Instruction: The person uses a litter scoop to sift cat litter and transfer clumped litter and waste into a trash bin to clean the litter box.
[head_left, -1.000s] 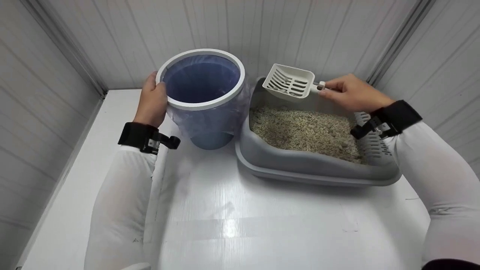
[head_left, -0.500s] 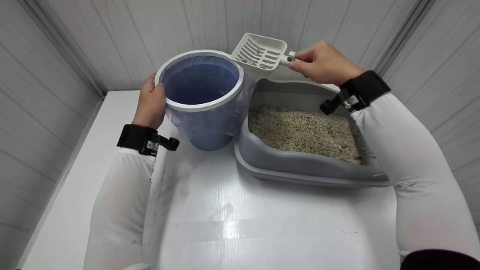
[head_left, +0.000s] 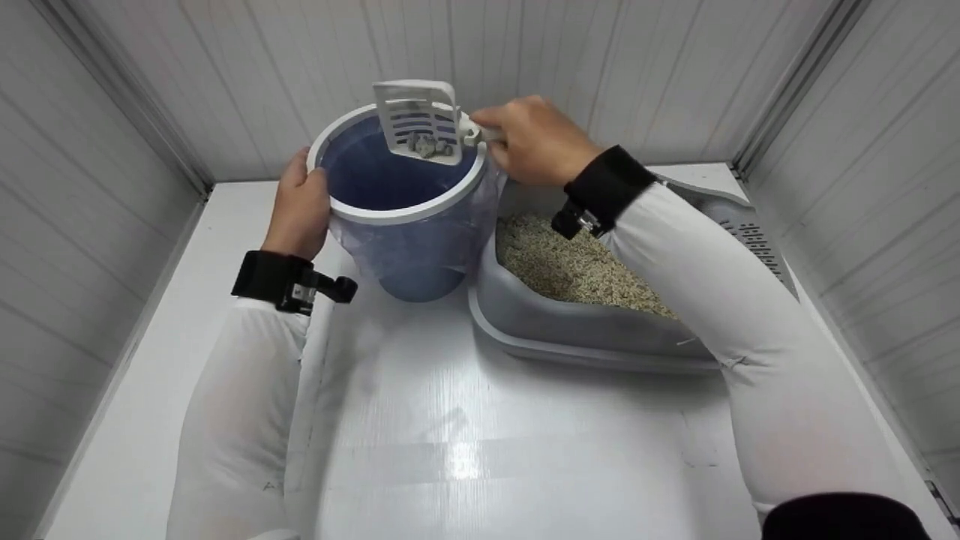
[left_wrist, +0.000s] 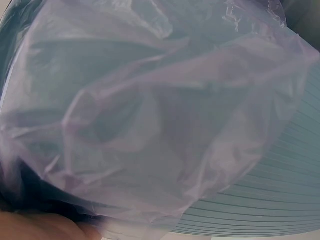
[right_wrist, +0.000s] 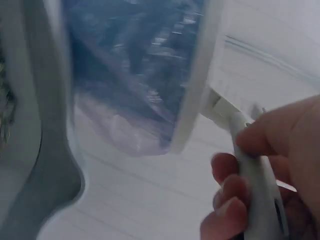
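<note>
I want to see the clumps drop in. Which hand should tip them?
The right hand: it holds the scoop, clumps inside, over the bin. The left hand grips the bin's rim.

Head camera is looking down from above; both wrist cameras are pressing close, sharing the lined bin [head_left: 405, 202] standing at eleven o'clock.
</note>
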